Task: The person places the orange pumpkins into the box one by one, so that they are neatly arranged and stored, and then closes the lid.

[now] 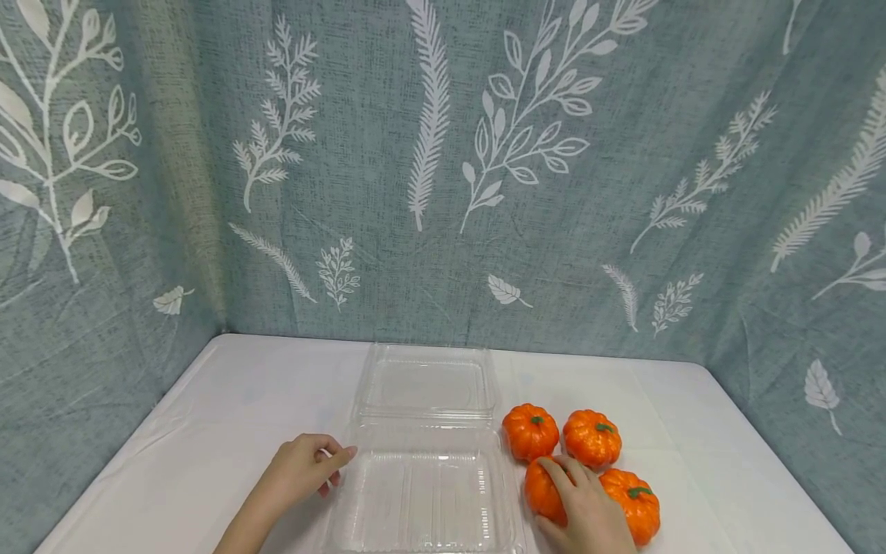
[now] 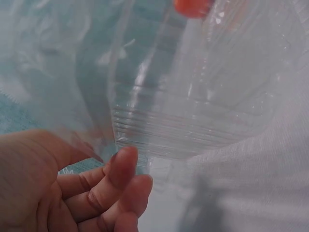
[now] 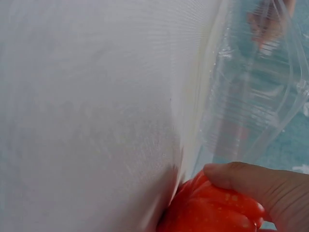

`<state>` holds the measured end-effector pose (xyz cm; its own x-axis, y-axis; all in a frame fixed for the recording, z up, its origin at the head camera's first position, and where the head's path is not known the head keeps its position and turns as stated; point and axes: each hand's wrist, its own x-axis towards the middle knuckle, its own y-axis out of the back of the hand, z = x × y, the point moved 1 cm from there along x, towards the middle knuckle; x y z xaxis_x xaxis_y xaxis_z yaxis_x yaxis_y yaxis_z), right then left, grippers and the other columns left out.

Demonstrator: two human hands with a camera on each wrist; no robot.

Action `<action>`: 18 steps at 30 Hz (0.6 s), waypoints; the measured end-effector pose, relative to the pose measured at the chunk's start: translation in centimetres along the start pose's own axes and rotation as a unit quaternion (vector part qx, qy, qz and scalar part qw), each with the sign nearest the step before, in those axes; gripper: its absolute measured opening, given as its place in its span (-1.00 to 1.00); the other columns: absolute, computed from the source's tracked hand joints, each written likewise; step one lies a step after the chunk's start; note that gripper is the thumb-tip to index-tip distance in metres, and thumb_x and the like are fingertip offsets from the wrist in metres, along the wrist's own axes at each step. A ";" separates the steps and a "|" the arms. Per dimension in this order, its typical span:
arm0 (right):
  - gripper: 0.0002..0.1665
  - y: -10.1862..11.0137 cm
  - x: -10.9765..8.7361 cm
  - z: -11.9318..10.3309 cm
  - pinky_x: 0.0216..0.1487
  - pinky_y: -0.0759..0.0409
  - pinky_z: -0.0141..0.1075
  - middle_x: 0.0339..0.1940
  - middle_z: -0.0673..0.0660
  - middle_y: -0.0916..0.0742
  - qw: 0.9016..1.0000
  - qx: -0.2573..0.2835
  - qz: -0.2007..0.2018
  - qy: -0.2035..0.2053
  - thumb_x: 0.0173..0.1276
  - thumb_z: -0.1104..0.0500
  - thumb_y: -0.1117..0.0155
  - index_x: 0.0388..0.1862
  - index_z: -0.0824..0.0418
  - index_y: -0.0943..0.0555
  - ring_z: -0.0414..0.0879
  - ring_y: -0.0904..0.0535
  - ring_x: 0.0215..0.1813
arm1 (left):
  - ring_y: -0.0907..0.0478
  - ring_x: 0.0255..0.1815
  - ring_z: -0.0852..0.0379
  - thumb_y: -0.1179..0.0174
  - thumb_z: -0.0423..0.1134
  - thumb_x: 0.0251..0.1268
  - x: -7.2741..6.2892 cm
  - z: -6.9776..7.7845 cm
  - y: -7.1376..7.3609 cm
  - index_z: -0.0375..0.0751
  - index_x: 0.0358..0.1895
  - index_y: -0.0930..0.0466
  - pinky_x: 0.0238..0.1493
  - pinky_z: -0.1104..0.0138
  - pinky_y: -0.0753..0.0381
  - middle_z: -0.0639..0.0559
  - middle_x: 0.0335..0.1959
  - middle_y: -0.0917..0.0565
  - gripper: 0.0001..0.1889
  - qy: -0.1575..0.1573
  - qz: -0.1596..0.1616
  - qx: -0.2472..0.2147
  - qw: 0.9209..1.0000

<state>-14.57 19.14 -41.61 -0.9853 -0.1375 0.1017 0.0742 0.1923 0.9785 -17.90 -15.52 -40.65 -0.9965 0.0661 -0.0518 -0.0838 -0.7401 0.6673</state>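
A teal curtain with white leaf prints is hanging across the upper frame and down both sides, and below it a white-covered table is spreading over the lower frame. An opened clear plastic clamshell container is lying at lower centre, its long axis running away from the person, with one half resting behind the other. At its left side, the left hand is pinching the rim, the left wrist view showing the thumb through the plastic and the fingertips outside it. Across the container, at lower right, the right hand is gripping the nearest-left orange pumpkin, fingers draping over the top and thumb pressing its side. That pumpkin is sitting just right of the container's nearer half, so the right hand is being the closer one and the container is lying directly leftward of it, between the two hands. Three more pumpkins are clustering around: one at the back left, one at the back right, one beside the right hand. Green stems are showing on these three, while the gripped one's stem is not showing.
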 end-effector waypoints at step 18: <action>-0.26 1.7 0.2 0.3 -0.11 -0.56 0.02 0.01 0.14 -0.63 0.999 0.029 -0.012 -0.004 -0.11 -0.09 -0.50 0.08 0.14 -0.53 0.05 -0.59 -0.08 | -0.47 -0.73 0.19 -0.14 -0.10 0.25 0.0 0.0 -0.2 -0.19 -0.48 -0.56 -0.57 0.34 -0.33 0.13 -0.74 -0.55 -0.75 0.017 0.008 0.003 1.000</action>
<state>-14.71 19.70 -39.98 -0.9880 -0.1340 0.0770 0.0421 0.2457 0.9684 -17.92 -15.38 -40.83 -0.9973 0.0309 -0.0659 -0.0673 -0.7364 0.6732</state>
